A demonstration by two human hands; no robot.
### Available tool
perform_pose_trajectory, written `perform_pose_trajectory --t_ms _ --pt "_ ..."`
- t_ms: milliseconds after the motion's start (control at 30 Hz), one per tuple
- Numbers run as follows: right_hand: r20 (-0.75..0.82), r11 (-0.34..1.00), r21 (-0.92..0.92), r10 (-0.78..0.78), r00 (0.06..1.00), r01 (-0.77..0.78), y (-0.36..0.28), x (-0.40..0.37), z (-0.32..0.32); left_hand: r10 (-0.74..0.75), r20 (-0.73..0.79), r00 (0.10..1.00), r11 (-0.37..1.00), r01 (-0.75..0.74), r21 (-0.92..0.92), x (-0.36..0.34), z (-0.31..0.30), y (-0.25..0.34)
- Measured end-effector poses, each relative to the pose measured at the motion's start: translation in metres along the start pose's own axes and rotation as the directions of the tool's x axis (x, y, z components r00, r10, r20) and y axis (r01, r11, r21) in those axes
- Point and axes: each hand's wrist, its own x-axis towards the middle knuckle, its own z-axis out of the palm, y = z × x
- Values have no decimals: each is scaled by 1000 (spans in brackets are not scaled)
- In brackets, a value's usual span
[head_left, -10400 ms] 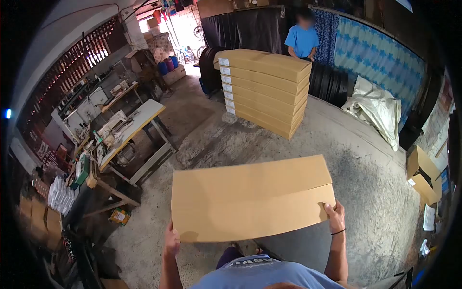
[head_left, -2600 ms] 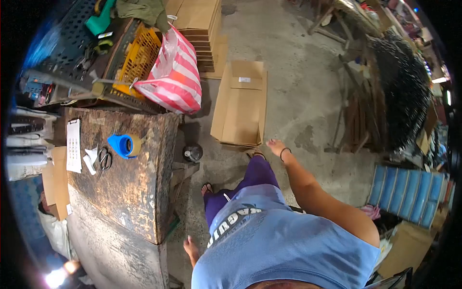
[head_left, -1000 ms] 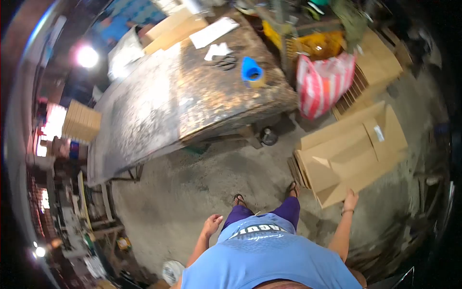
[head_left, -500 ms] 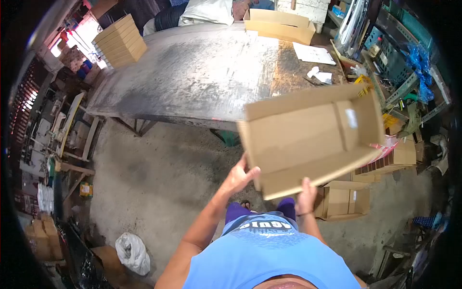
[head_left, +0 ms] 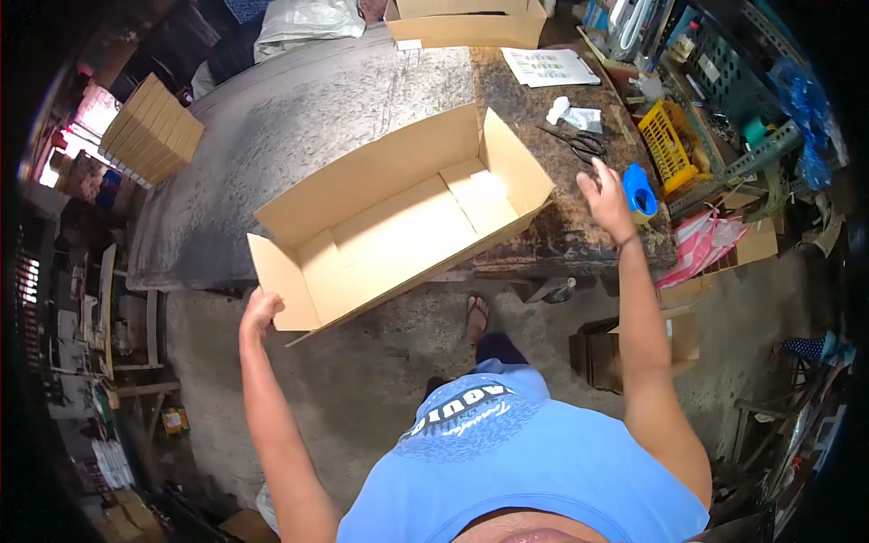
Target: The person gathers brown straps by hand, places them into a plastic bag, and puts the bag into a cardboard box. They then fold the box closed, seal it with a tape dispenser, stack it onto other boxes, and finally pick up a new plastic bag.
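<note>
An open-topped cardboard box (head_left: pixel 389 258) rests at a slant on the table's front edge, its near left corner jutting out over the floor. My left hand (head_left: pixel 262 312) grips that corner, fingers wrapped round the end wall. Off the box's right end, my right hand (head_left: pixel 606 204) is above the wooden tabletop with thumb and fingers apart and nothing in it. Just right of it stands a blue tape dispenser (head_left: pixel 639 195). Black-handled scissors (head_left: pixel 584 145) lie just beyond the fingers, beside a crumpled white paper (head_left: pixel 575 116).
Printed sheets (head_left: pixel 550 67) and another cardboard box (head_left: pixel 466 27) are at the table's (head_left: pixel 362 109) back. A stack of flat boxes (head_left: pixel 154 131) stands at the far left. Right of the table are a yellow basket (head_left: pixel 668 145), a striped bag (head_left: pixel 701 240) and a floor box (head_left: pixel 597 357).
The box has moved left and forward from above the floor onto the table edge. My right hand has let go of it and moved up beside the tape dispenser.
</note>
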Motion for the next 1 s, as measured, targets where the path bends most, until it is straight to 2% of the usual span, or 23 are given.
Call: perform_pose_trajectory --t_ms 33,67,100,167,200,233,267,300,333,400,467,500,533,567,600,633,667,733,767,800,900,967,1000 --pt "10 1000 7 21 1000 -21 4 23 10 -27 12 1000 999 27 26 16 -8 8" --pt "164 1000 -4 29 986 -29 5 42 22 -58 24 998 997 57 50 31 -13 15" --pt "311 999 -15 31 950 -28 6 61 33 -139 -27 990 970 142 195 16 0 58" --pt "431 992 -82 -50 901 95 -16 88 61 -165 12 986 957 158 242 39 19 76" --pt "660 984 -173 138 738 -29 -46 96 68 -181 47 982 946 161 280 52 25 80" --pt "820 958 -207 59 570 198 -46 95 93 -91 -24 996 861 91 501 87 35 56" --pt "784 976 -141 8 621 166 -45 83 120 75 -133 988 485 80 871 88 62 58" --pt "755 949 -263 92 649 171 -81 68 116 76 -126 989 396 86 914 67 94 81" --pt "757 870 -393 122 642 298 -93 53 126 47 -58 997 390 35 920 68 109 75" --pt "755 835 -396 60 653 381 -83 31 164 58 -79 995 403 49 914 72 119 69" --pt "863 521 -273 -238 445 809 -77 35 150 -47 9 999 428 12 903 68 95 84" --pt "826 955 -234 95 555 184 -95 55 118 -29 33 999 519 -14 854 61 75 92" --pt "788 982 -115 -3 616 152 -71 57 114 88 117 989 821 -138 555 69 40 64" --pt "733 991 9 -96 674 131 -40 57 103 21 123 992 958 -55 282 70 8 50" --pt "660 912 408 -264 704 -40 -29 64 79 -48 148 988 999 51 -14 64 -18 37" --pt "779 756 411 -1 627 -509 10 60 66 -70 115 991 978 91 -188 60 -30 14" --pt "775 573 476 85 626 -667 28 56 53 -98 80 992 925 121 -359 61 -40 -10" --pt "697 621 328 350 626 -712 87 34 69 -211 -95 973 977 211 -18 93 -58 -79" --pt "664 595 310 423 617 -742 105 21 86 -358 -119 926 903 376 209 106 -52 -87" --pt "623 568 295 495 606 -768 109 12 97 -434 -55 899 898 437 58 115 -40 -91" --pt "581 499 400 511 634 -769 116 22 108 -319 -208 925 946 325 -4 151 -19 -65" --pt "453 508 539 497 740 -671 115 48 109 -146 -298 943 981 99 -166 196 -22 -57" --pt "460 496 571 467 755 -654 104 72 106 -119 -296 948 983 71 -168 213 -21 -30"
